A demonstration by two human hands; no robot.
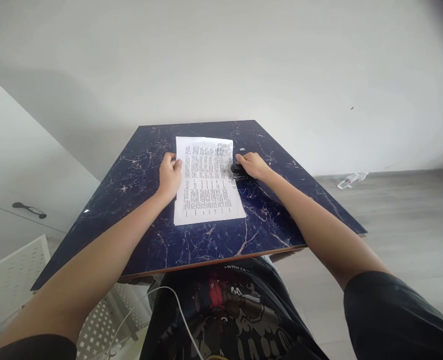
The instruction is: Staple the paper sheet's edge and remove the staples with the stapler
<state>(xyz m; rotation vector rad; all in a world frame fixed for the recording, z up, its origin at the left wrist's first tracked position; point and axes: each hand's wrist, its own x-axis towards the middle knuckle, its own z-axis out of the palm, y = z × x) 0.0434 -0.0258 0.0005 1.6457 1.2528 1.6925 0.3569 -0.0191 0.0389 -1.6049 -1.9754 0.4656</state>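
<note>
Printed paper sheets [205,185] lie over the dark blue marbled table [206,245], their text running sideways to me. My left hand [170,175] grips the left edge of the sheets, thumb on top and fingers underneath. At the right edge, my right hand [254,165] is closed on a black stapler [239,172]. The stapler's front end meets the paper's right edge; its back part is hidden under my hand. How many sheets there are I cannot tell.
A small pale scrap [242,149] lies beyond my right hand. On the floor at right is a clear plastic item [352,180] by the wall. A white cable [180,310] hangs across my lap. White perforated baskets [97,325] stand below left, near a cabinet handle [29,210].
</note>
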